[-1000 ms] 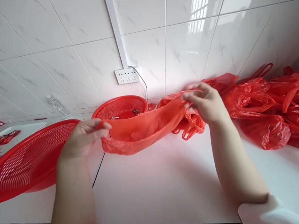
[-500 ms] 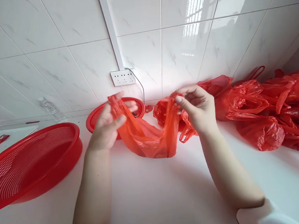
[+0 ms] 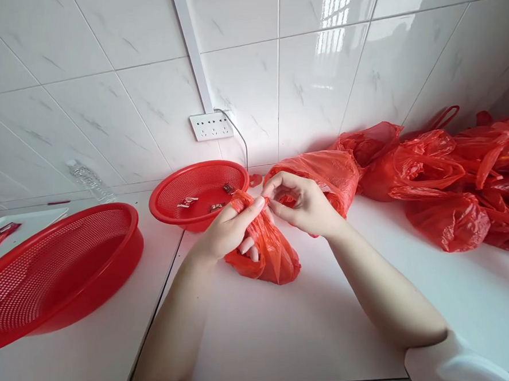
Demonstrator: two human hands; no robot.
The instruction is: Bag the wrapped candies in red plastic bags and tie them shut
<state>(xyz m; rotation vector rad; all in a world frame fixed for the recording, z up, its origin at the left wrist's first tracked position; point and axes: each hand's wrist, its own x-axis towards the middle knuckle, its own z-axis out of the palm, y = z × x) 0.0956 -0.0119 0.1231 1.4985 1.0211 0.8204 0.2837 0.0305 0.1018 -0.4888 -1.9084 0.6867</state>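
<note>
A red plastic bag point(image 3: 280, 258) hangs bunched over the middle of the white table. My left hand point(image 3: 235, 226) is closed around its gathered upper part, thumb on top, with some fingers showing below. My right hand point(image 3: 300, 202) pinches the twisted tip of the same bag between thumb and forefinger, touching my left thumb. Behind my right hand lies a fuller red bag point(image 3: 335, 174). Just beyond my left hand stands a round red basket point(image 3: 172, 187) with a few small wrapped packets inside.
A large red perforated basket point(image 3: 131, 227) fills the left side. Behind it are a white tray point(image 3: 44, 215) with red packets and a clear plastic bottle point(image 3: 90, 180). Several red bags point(image 3: 450, 219) are heaped at the right. A socket strip point(image 3: 211, 126) is on the tiled wall.
My hands have come together from wide apart and moved slightly down. The bag, earlier stretched between them, is now gathered in my left hand. The small basket's packets show more.
</note>
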